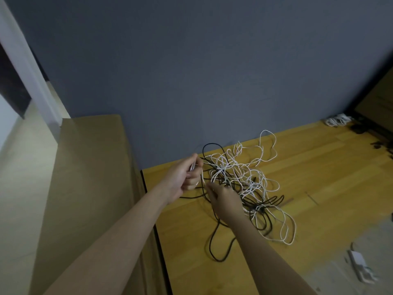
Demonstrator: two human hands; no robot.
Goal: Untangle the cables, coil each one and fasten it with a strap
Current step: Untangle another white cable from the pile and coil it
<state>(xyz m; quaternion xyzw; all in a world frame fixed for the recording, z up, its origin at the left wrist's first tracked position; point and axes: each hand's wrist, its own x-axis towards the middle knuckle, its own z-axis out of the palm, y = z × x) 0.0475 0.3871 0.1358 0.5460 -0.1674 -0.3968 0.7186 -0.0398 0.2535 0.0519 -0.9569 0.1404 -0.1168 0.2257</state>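
The left hand [187,175] pinches a white cable [244,173] end near the desk's [319,167] far-left corner. The right hand [223,199] rests (grip unclear) on the tangle. Better pull slowly, following one cable.

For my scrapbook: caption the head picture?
Two hands untangling white and black cables on a wooden floor.

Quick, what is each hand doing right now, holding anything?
Left hand: fingers curled, gripping white cable strands.
Right hand: reaching into the tangle; its fingers are hidden, so cannot tell.
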